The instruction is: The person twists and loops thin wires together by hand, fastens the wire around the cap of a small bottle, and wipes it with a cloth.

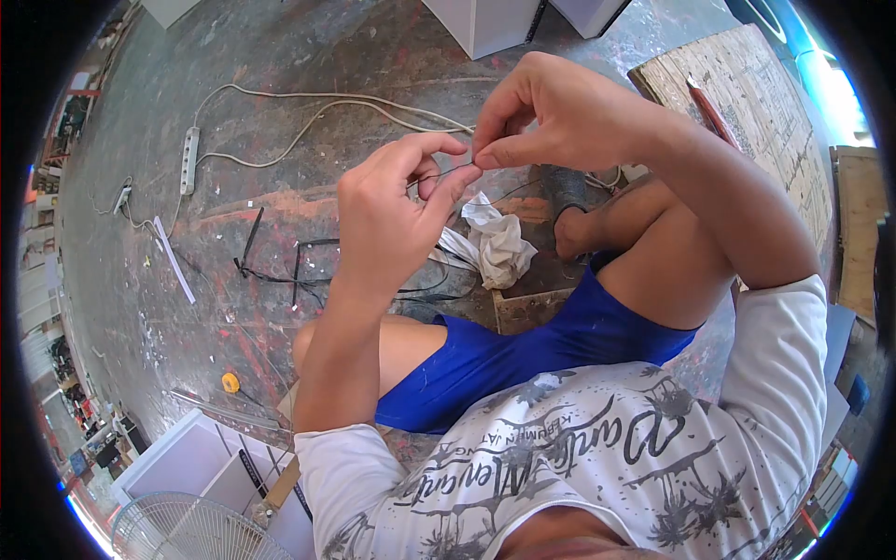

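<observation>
Pinching thin dark strand (452,172) with both hands (385,198) (566,110).

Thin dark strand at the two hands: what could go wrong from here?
1. The thin dark strand meets the right hand only at its fingertips, close to the left hand's thumb, so it might slip.
2. If dropped, it could be hard to spot near the black straps.
3. The white extension cord loops loosely across the floor and might catch a foot.
</observation>
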`<state>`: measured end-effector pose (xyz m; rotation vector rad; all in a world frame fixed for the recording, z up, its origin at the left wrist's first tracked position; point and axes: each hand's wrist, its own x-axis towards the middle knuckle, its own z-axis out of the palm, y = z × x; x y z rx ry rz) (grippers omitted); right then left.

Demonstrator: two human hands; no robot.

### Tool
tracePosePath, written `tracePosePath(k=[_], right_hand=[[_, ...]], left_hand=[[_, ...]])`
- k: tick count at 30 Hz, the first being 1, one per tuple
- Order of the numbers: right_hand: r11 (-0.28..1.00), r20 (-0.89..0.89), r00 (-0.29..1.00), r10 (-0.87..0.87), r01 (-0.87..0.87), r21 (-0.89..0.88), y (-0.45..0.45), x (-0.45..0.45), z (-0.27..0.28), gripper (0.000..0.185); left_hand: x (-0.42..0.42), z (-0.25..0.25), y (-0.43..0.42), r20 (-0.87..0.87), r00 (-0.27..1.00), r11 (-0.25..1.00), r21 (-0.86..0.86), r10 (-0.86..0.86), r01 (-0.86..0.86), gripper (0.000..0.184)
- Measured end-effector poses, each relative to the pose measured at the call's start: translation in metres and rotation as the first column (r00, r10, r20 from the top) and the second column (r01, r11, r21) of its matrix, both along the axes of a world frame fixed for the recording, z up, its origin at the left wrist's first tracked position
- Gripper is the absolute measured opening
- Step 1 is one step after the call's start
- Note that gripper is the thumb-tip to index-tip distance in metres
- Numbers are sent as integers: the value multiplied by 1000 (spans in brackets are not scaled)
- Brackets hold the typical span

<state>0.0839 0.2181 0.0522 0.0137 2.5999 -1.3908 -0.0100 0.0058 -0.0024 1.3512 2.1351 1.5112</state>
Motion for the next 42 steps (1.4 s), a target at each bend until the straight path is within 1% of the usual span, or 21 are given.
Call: tracePosePath(k=[2, 4, 9, 13, 16, 19, 23, 26, 29, 31, 32, 34, 35, 36, 37, 38, 39, 40, 42], right_hand=[[999, -16, 1000, -21, 22, 28, -3, 0, 4, 17], [998, -72, 997, 3, 1, 60, -1, -2, 0, 16], [995, -181, 983, 4, 14, 99, -2, -1, -4, 13], [992, -227, 973, -35, 61, 111, -7, 1, 0, 11], [989, -257, 965, -61, 93, 117, -11, 2, 1, 10], [986, -285, 957, -48, 92, 142, -12, 3, 0, 13], [987, -301, 954, 10, 39, 156, -12, 3, -3, 23], [995, -144, 989, -26, 40, 96, -17, 8, -1, 26], [996, 133, 991, -17, 5, 85, -18, 4, 11, 29], [996, 107, 994, 0, -10, 93, -17, 4, 14, 28], [995, 94, 996, 10, -19, 97, -16, 3, 14, 28], [999, 10, 999, -50, 50, -14, -14, 2, 11, 27], [994, -29, 996, -80, 78, -70, -11, 1, 9, 27], [969, -93, 988, -120, 96, -229, -9, 0, 5, 27], [919, -150, 975, -166, 98, -381, -5, -2, 2, 27], [848, -197, 956, -217, 85, -523, -2, -4, 1, 27], [780, -146, 964, -223, 86, -620, 0, -3, 8, 26], [713, -180, 958, -224, 35, -700, 3, -3, 11, 25], [556, -239, 943, -232, -73, -828, 7, -2, 17, 24]], left_hand=[[0, 1, -1, 107, 994, 1000, -21, -11, 13, 25], [0, 4, -2, 191, 981, 999, -33, -23, 30, 27], [2, 8, -3, 333, 943, 996, -69, -22, 48, 25], [2, 3, -5, 403, 914, 996, -56, -36, 64, 25], [6, 5, -3, 428, 904, 1000, -15, -7, 14, 20], [5, 8, -4, 369, 929, 999, -43, 20, -4, 14], [4, 7, -5, 184, 982, 999, -31, 41, -36, 11], [3, 10, -3, 20, 998, 999, 5, 54, -54, 11], [2, 9, -2, -88, 995, 998, 40, 51, -47, 9], [2, 7, -1, -130, 990, 997, 59, 58, -51, 10], [2, 7, -2, -30, 997, 997, 40, 67, -65, 9], [2, 9, -5, 169, 981, 996, -2, 92, -93, 7], [1, 9, -5, 246, 966, 995, 47, 74, -89, 7], [0, 9, -5, 320, 946, 991, 98, 54, -90, 12], [-2, 10, -5, 390, 920, 984, 151, 30, -96, 19], [-7, 8, -7, 500, 865, 979, 196, -44, -63, 25], [-14, 5, -11, 596, 793, 968, 248, -124, -35, 31], [-18, 4, -13, 677, 707, 953, 304, -206, -13, 37], [-19, 4, -12, 703, 673, 931, 360, -230, -57, 41]])
